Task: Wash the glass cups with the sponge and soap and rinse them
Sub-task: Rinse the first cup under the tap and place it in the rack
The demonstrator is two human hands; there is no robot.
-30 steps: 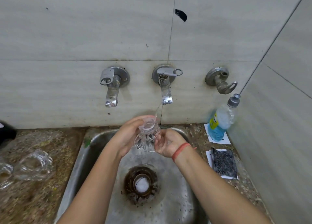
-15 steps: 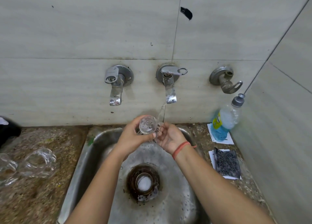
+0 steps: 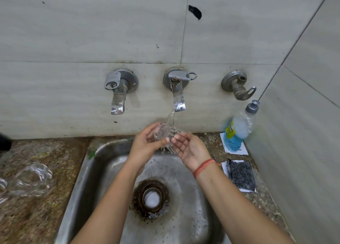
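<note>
Right hand (image 3: 191, 150) has opened beside the cup (image 3: 162, 133), left hand (image 3: 147, 146) gripping it under the tap (image 3: 177, 98): rinsing; next, emptying.

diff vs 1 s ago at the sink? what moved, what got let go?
The left hand turned the glass cup under the water from roughly upright to lying sideways, a round end toward the camera. The right hand uncurled from the cup and is now open, palm up, beside it. Unchanged: the left hand's grip, the running middle tap, the spare cups, soap bottle and scrub pad.
</note>
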